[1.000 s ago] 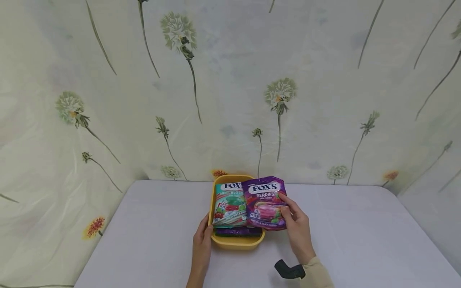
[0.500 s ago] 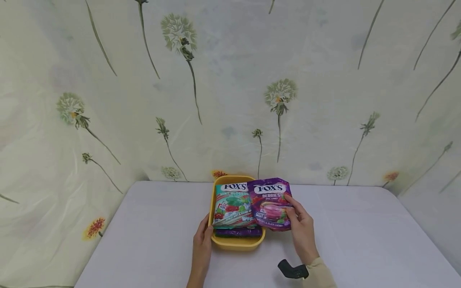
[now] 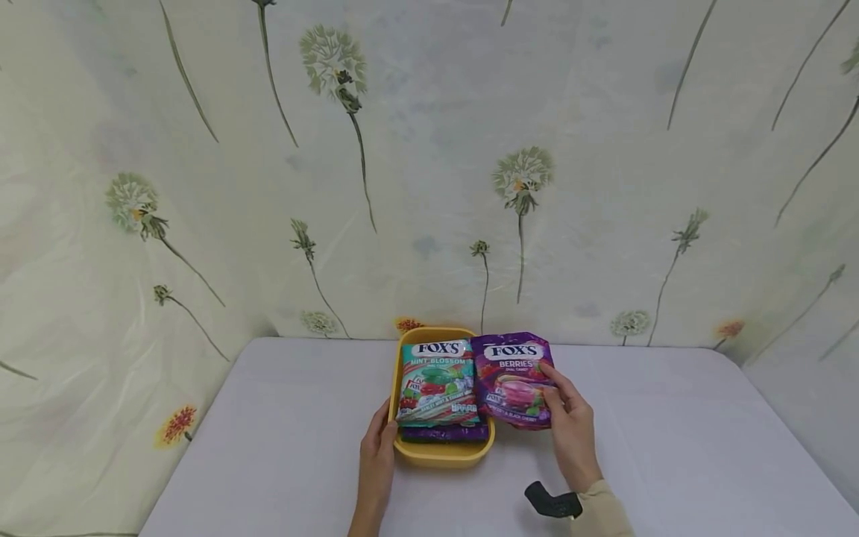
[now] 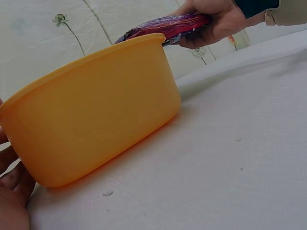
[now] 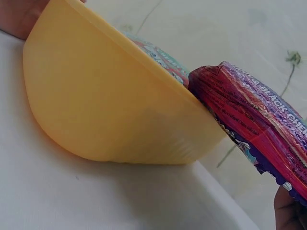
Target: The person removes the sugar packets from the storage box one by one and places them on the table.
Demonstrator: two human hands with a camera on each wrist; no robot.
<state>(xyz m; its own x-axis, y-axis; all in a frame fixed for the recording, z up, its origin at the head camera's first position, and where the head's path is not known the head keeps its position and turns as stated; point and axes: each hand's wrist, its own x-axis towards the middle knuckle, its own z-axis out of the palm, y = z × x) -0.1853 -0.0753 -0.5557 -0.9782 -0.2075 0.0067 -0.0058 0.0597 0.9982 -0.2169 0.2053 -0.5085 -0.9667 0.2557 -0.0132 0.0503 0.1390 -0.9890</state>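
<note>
My right hand (image 3: 573, 432) grips the right edge of a purple Fox's Berries candy bag (image 3: 513, 388), thumb on its front. The bag is held up at the right rim of a yellow plastic tub (image 3: 443, 455), its left edge overlapping the rim in the right wrist view. My left hand (image 3: 377, 455) holds the tub's left side, thumb at the rim and fingers against the outer wall. A teal Fox's Mint Blossom candy bag (image 3: 436, 388) lies face up in the tub, on top of another purple bag (image 3: 444, 433) that is mostly hidden.
The tub stands on a table with a white cloth (image 3: 288, 447). Close behind it hangs a pale curtain (image 3: 429, 186) printed with dandelions. A black curved strap piece (image 3: 552, 501) sits by my right wrist, at the beige sleeve (image 3: 600, 514).
My right hand has drawn the Berries bag to the right, off the Mint Blossom bag, whose front now shows fully. The left hand and the tub have stayed in place.
</note>
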